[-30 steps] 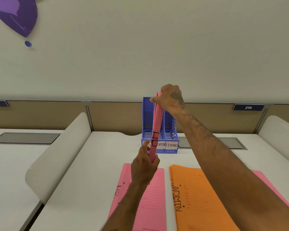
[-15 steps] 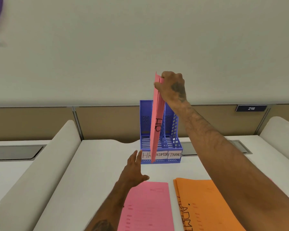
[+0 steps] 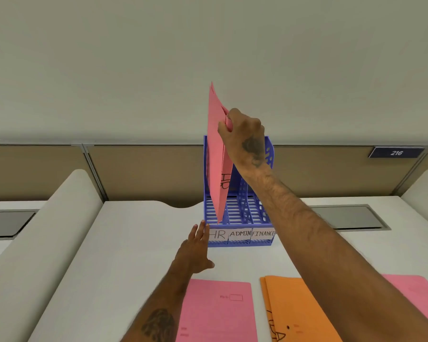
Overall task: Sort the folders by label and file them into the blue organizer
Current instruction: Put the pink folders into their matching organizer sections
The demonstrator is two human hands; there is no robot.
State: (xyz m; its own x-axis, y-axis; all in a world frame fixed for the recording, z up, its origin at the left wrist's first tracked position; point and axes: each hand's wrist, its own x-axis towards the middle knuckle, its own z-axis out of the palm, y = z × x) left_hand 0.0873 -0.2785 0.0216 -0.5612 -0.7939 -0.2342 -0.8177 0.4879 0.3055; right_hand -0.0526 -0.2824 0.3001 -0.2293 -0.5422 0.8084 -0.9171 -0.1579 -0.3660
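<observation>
Change: the held pink folder [image 3: 216, 156] now stands higher and steeper, its lower corner over the blue organizer [image 3: 268, 154] instead of in front of the labels. The left hand [image 3: 193, 253] has gone forward to the organizer's front left corner.
Table [image 3: 139, 243]: white; it carries the organizer at the back and loose folders near the person.
Organizer: upright, with three slots marked HR [image 3: 218, 234], ADMIN [image 3: 240, 233] and FINANCE [image 3: 262, 233] from left to right.
Held pink folder: marked HR, hanging almost on edge. Its lowest corner points into the left slot, the one above the HR label; whether it touches the slot floor cannot be told.
Loose folders: a flat pink folder [image 3: 218, 309], an orange folder [image 3: 297, 309] and a far pink folder [image 3: 415, 292] lie on the table, not yet filed.
Right hand [image 3: 242, 137]: its fingers [image 3: 223, 130] are curled and pinch the held folder's upper edge.
Left hand: its fingers [image 3: 200, 230] are straight and together, holding nothing, with the tips at the organizer's front left corner, seemingly to steady it.
Risk, wrong slot: the corner hangs close to the divider, so a small drift right could drop the folder into ADMIN.
Risk, snag: the folder gapes open at the top, so one leaf may catch on the organizer's wall and buckle.
Risk, shove: a hard push down could slide or tip the light organizer if the left hand is not bracing it.
</observation>
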